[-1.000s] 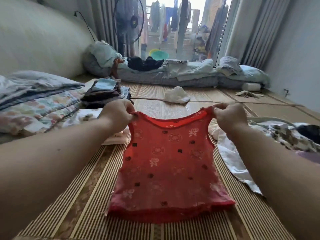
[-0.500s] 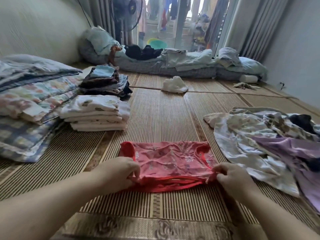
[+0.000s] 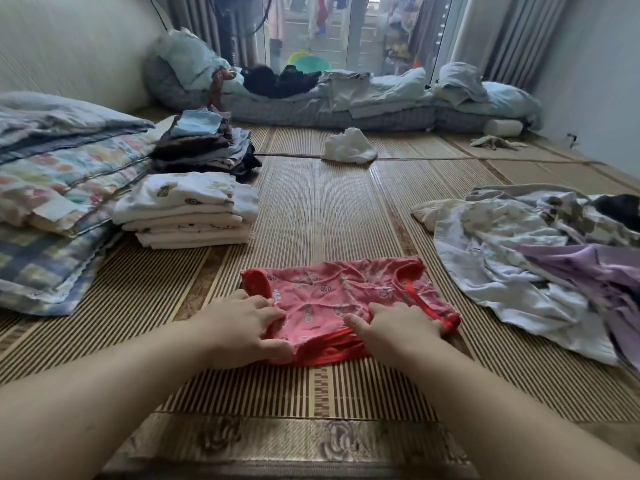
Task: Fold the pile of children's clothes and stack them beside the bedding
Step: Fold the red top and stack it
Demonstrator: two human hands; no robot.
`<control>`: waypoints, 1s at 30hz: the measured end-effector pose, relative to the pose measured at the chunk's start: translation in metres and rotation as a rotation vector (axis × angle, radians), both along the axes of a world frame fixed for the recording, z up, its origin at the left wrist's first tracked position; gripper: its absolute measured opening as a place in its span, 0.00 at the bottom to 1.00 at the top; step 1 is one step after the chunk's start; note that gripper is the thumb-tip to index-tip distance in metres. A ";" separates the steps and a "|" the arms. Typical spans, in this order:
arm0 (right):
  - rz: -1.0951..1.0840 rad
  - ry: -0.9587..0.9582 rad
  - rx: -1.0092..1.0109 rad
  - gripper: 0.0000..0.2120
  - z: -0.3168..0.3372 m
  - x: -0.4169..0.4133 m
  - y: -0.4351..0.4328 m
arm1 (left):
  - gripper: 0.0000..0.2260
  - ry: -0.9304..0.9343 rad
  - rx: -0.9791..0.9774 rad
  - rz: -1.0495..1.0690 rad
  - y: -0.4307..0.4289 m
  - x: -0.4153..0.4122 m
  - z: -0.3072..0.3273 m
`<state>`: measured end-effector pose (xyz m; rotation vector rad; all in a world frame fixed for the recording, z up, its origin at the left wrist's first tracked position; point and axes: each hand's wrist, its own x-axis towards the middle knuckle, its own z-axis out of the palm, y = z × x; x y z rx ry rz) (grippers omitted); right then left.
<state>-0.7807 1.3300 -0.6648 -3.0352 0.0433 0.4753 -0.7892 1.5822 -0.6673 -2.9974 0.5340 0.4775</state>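
Note:
A red patterned child's top (image 3: 346, 296) lies folded in half on the bamboo mat (image 3: 311, 209) in front of me. My left hand (image 3: 247, 323) rests flat on its left part, fingers spread. My right hand (image 3: 394, 327) presses flat on its right part near the red hem. A stack of folded white clothes (image 3: 188, 209) and a stack of folded dark clothes (image 3: 204, 143) sit beside the folded bedding (image 3: 52, 174) at the left. The unfolded pile of white, floral and purple clothes (image 3: 540, 258) lies to the right.
A crumpled white cloth (image 3: 348, 147) lies on the mat further back. A low mattress with blue-grey bedding (image 3: 346, 102) runs along the far window. A wall stands at the right, and a small rag (image 3: 495, 142) lies near it.
I held the red top up by its shoulders, then laid it on the mat and folded it in half. My hands let go of the fabric and now press flat on it.

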 end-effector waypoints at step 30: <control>0.634 -0.203 0.226 0.24 -0.026 -0.084 -0.013 | 0.28 -0.012 -0.130 -0.330 0.012 -0.024 0.001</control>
